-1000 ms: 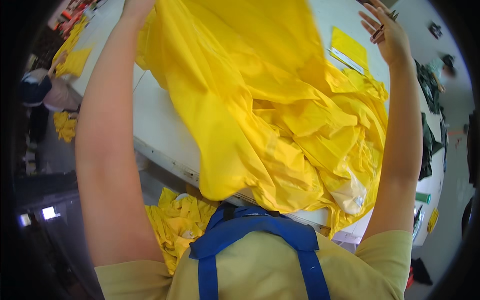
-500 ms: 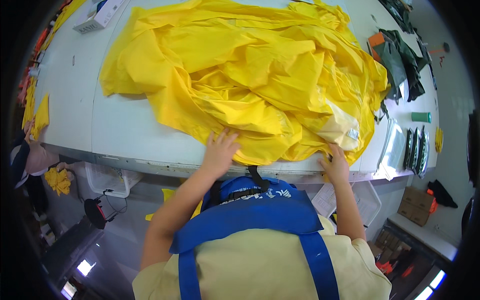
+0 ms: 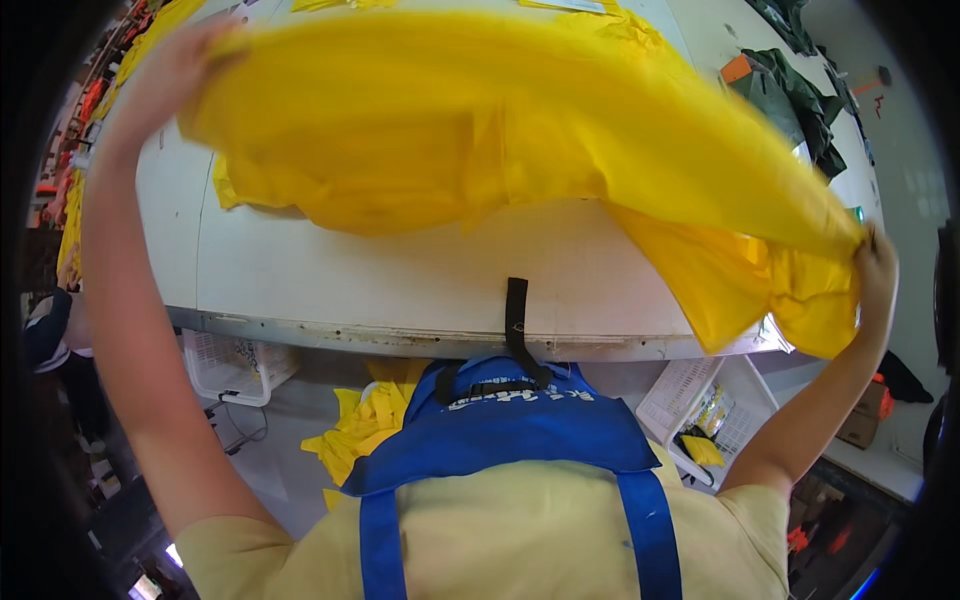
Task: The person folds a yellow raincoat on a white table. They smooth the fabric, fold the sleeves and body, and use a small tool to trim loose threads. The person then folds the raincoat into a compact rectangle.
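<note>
A large sheet of yellow fabric (image 3: 520, 130) is stretched out in the air above a white work table (image 3: 420, 280). My left hand (image 3: 165, 75) is raised at the upper left and grips one corner of the fabric. At the right, my right hand (image 3: 875, 270) holds the other end, where the cloth bunches and hangs down past the table edge. The fabric is blurred with motion. More yellow cloth lies on the table under the lifted sheet.
Dark green garments (image 3: 790, 90) lie at the table's far right. White plastic baskets (image 3: 235, 365) (image 3: 715, 405) stand under the table, with yellow fabric scraps (image 3: 365, 425) on the floor. A black strap (image 3: 516, 320) hangs over the table's front edge. Another person (image 3: 50, 330) is at the left.
Both hands were pressing on the heaped fabric at the table's front edge; now they are spread wide and raised, holding the cloth up off the table.
</note>
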Demonstrator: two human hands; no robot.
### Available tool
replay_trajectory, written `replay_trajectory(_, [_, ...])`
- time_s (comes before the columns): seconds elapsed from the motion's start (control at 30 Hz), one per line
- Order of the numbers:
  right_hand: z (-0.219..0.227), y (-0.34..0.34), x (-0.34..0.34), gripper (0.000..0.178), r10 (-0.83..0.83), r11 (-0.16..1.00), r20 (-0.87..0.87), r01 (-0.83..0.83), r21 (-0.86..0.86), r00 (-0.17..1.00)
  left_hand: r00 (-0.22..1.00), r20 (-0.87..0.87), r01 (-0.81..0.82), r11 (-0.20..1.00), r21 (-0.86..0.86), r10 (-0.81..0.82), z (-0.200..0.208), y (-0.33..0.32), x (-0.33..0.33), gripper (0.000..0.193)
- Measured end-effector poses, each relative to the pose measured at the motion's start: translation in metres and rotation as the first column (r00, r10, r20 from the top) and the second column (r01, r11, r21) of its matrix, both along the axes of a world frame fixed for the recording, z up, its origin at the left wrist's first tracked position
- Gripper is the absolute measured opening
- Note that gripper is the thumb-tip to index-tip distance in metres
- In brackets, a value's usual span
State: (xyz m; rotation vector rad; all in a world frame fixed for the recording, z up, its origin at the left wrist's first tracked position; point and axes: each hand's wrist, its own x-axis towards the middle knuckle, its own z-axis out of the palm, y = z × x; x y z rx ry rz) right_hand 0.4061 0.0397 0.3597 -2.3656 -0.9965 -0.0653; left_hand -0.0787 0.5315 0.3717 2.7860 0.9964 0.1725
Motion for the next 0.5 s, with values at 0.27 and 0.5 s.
replay_trajectory(0.27, [-0.073, 0.179, 0.049, 0.03, -0.131, 0.961, 0.538, 0.24, -0.137, 0.833, 0.89, 0.436, -0.059, 0.915, 0.399, -0.133, -0.088, -0.079, 0.17, 0.038])
replay_trajectory(0.5, [-0.21, 0.114, -0.113, 0.027, 0.362, 0.881, -0.168, -0.395, -0.26, 0.917, 0.928, 0.312, 0.019, 0.81, -0.586, 0.204, -0.285, -0.212, 0.082, 0.031])
